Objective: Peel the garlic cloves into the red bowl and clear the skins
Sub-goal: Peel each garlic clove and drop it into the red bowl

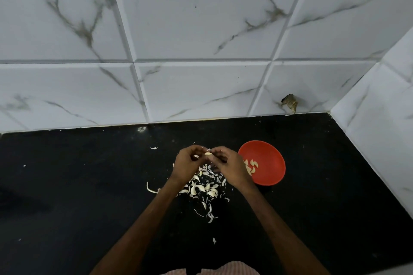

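Both hands are raised over the black counter (pixel 89 185), pinching one pale garlic clove (pixel 208 153) between their fingertips. My left hand (pixel 186 163) holds its left end, my right hand (pixel 228 166) its right end. Under the hands lies a heap of garlic cloves and papery skins (pixel 203 187). The red bowl (pixel 266 163) stands just right of my right hand and holds several peeled cloves (pixel 252 166); its left rim is hidden by the hand.
Loose skin scraps (pixel 210 216) lie scattered toward the front, and a single flake (pixel 153 148) lies at the back. White marble-look tiled walls (pixel 201 87) close the counter at the back and the right. A damaged spot (pixel 290 102) marks the back wall.
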Motion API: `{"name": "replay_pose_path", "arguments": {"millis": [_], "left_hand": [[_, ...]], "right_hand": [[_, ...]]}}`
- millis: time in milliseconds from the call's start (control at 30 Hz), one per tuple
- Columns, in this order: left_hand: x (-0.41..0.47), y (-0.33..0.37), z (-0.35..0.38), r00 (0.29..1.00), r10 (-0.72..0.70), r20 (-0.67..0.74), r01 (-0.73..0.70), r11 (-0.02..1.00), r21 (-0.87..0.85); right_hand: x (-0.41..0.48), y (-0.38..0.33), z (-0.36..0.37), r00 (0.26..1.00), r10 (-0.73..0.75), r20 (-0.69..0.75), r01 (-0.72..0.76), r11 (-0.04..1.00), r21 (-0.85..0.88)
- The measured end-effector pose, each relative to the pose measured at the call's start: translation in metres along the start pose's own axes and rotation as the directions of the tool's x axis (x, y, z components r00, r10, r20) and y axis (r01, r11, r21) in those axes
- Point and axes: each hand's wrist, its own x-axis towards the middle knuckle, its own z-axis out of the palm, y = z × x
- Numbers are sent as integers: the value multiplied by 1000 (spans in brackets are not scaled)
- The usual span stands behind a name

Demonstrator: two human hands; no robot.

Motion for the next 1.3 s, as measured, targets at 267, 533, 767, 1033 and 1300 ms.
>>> {"name": "replay_pose_path", "arguments": {"millis": [267, 533, 767, 1033, 1300], "left_hand": [[0, -11, -12, 999, 48, 14, -50, 922, 383], [-18, -76, -50, 950, -156, 269, -118, 618, 778], [-22, -94, -24, 923, -147, 354, -246, 483, 841], [-23, -96, -20, 996, 0, 94, -55, 812, 581], [-16, -71, -17, 980, -194, -34, 189, 976, -106]], "right_hand": [[1, 23, -19, 992, 38, -123, -52, 993, -109], [-1, 80, -69, 947, 207, -247, -310, 795, -522], [-3, 87, -63, 946, 203, -252, -300, 840, -452], [-3, 83, -66, 925, 213, -315, -328, 865, -379], [-11, 39, 7, 995, 82, 55, -72, 984, -160]]}}
